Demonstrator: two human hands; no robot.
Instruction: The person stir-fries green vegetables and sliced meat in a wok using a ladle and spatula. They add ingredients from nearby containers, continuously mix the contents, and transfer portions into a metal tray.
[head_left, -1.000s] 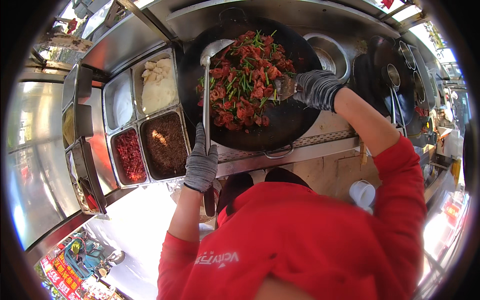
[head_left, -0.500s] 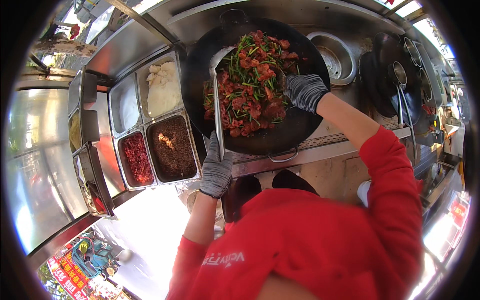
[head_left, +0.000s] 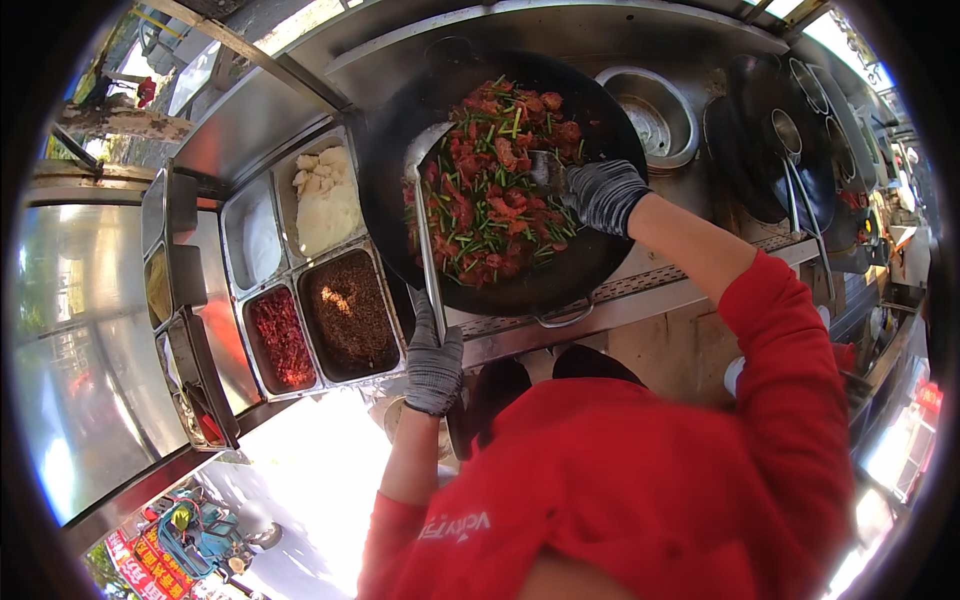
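A large black wok point(head_left: 592, 262) holds reddish meat pieces point(head_left: 480, 215) mixed with cut green stalks. My left hand point(head_left: 433, 372), in a grey striped glove, is closed around the lower handle of a long metal ladle point(head_left: 427, 240). The ladle's bowl rests among the food at the wok's left side. In a matching glove, my right hand point(head_left: 608, 196) reaches over the wok's right side. It grips a short, flat, squarish metal tool point(head_left: 547, 172) pressed against the meat; its exact kind is unclear, and my fingers hide its handle.
Left of the wok, metal pans hold white paste point(head_left: 328, 205), chopped red pieces point(head_left: 280, 340) and brown crumbly seasoning point(head_left: 350, 310). A round steel basin point(head_left: 682, 130) stands at the right. Beyond it are dark pans and another ladle point(head_left: 787, 135). The wok's loop handle point(head_left: 567, 316) faces me.
My right hand and its metal tool have shifted slightly nearer and left, and more of the tool shows. Meat and stalks beside it lie differently. My left hand keeps its grip; the view has shifted slightly.
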